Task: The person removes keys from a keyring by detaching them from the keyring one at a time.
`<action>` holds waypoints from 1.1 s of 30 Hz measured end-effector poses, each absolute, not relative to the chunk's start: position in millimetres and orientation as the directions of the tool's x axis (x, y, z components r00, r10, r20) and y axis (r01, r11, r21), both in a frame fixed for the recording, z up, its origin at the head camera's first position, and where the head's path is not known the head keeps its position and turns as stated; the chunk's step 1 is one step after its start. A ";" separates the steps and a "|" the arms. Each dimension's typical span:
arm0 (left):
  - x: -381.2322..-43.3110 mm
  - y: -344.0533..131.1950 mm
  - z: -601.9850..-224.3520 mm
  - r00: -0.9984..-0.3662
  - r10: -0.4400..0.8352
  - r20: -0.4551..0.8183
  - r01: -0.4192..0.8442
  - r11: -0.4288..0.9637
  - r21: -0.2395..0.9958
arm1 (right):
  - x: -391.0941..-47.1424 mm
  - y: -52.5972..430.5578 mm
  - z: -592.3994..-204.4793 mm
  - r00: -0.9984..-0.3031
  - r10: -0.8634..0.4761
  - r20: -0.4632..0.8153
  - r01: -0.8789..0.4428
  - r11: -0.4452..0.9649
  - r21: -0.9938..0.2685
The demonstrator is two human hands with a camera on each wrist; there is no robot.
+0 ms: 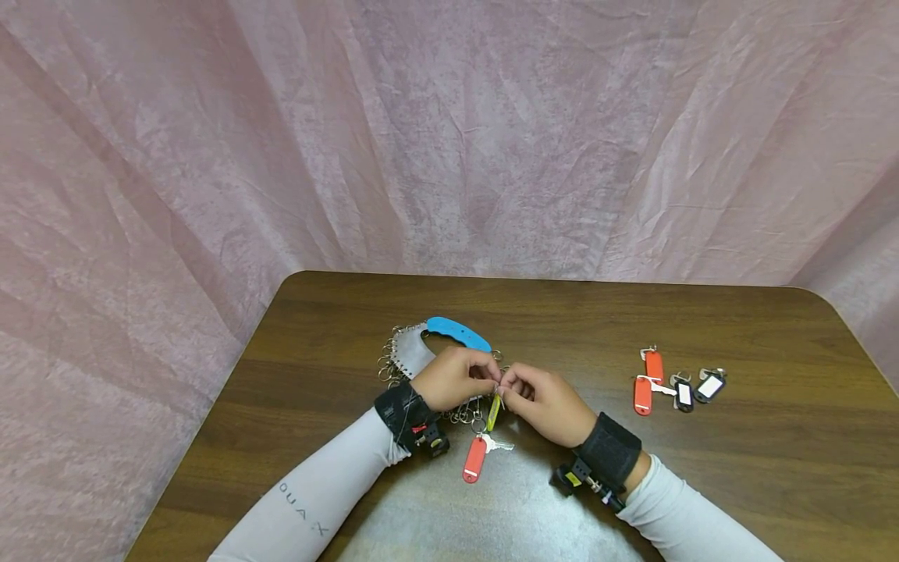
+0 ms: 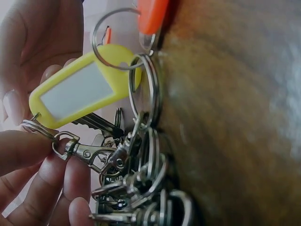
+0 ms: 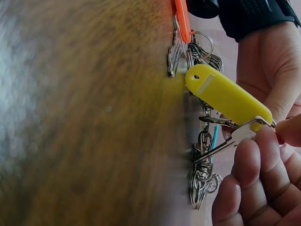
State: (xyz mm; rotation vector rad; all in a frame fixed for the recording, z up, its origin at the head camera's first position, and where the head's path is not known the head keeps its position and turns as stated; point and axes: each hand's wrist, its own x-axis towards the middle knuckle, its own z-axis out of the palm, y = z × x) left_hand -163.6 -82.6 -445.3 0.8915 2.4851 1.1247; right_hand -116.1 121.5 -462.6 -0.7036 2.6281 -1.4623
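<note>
A yellow key tag (image 1: 495, 411) with a white label window hangs between my hands, just above the table. My left hand (image 1: 455, 378) pinches the small split ring (image 2: 40, 128) at its end, close to a swivel clasp (image 2: 77, 150). Against the same end of the tag, my right hand (image 1: 551, 403) pinches the head of a key (image 3: 244, 134). Fingers partly cover the ring. Behind my left hand lies a grey plate (image 1: 410, 351) with a blue handle (image 1: 458, 332), its edge lined with several metal clasps and rings. A red key tag (image 1: 474, 459) with a silver key lies in front.
To the right on the wooden table (image 1: 337, 312) lie two more red key tags (image 1: 654, 365) and two black key tags (image 1: 711, 385), with keys. A pink curtain (image 1: 492, 156) hangs behind the table's back edge.
</note>
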 end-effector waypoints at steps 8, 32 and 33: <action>-163.0 -82.2 -444.3 -0.770 0.638 0.012 0.434 0.511 0.742 | -116.1 121.5 -463.1 -0.894 -0.411 0.179 -0.368 0.444 -0.817; -163.4 -82.6 -444.8 -0.740 0.670 0.054 0.503 0.500 0.705 | -117.0 122.9 -465.5 -0.897 -0.396 0.197 -0.376 0.447 -0.811; -163.4 -82.6 -444.7 -0.740 0.670 0.054 0.504 0.500 0.704 | -117.0 122.9 -465.3 -0.897 -0.395 0.198 -0.376 0.446 -0.812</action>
